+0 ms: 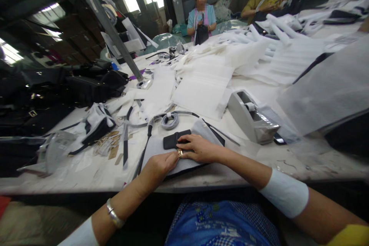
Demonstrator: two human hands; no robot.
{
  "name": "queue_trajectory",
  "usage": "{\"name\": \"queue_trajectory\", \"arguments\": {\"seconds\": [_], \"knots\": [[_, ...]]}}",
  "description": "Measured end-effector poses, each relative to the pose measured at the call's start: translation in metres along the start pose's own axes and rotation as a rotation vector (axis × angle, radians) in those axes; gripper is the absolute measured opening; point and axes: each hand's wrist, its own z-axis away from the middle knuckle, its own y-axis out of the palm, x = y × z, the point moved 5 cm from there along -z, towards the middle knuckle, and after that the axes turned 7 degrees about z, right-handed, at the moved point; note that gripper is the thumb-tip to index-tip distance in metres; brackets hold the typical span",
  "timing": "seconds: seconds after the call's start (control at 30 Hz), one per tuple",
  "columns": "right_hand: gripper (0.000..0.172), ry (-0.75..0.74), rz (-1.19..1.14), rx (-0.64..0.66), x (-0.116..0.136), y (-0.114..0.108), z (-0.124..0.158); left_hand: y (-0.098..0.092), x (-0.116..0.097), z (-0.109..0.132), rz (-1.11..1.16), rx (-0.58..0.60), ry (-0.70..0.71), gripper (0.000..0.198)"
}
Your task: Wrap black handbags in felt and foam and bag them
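Observation:
A dark bag [220, 138] lies flat before me at the table's front edge, with a pale grey padding sheet [152, 146] over it. On the sheet rests a small black flap-like piece [170, 141] crossed by a band. My left hand [161, 164] is closed, its fingertips pinching at a small gold-coloured metal clasp [180, 153] just below the black piece. From the other side my right hand [200, 148] closes thumb and fingers around the same clasp, one finger lying on the black piece. A thin dark strap [149, 130] curves around the bag's far side.
A grey tape dispenser [252, 117] stands to the right, a phone [279, 138] beside it. Beyond the bag lie a grey coil [170, 120] and white sheets [203, 84]. Black bags [92, 84] crowd the left, near a metal post [112, 27]. Two people sit across the table.

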Motion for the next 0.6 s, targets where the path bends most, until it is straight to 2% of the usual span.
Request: {"name": "queue_trajectory", "arguments": {"seconds": [0.3,0.43,0.6], "knots": [[0.042,-0.008,-0.015,-0.007,-0.0009,0.0007,0.0004,0.0029,0.0004,0.0040,-0.063,0.024,0.118,0.022],[0.043,-0.006,-0.013,0.001,-0.0003,0.0002,0.0004,0.0046,0.0020,0.0028,-0.063,0.037,0.098,0.018],[0.044,-0.013,-0.013,-0.004,-0.0011,0.0009,0.0006,0.0035,0.0044,-0.0023,-0.043,0.060,0.007,0.014]]}}
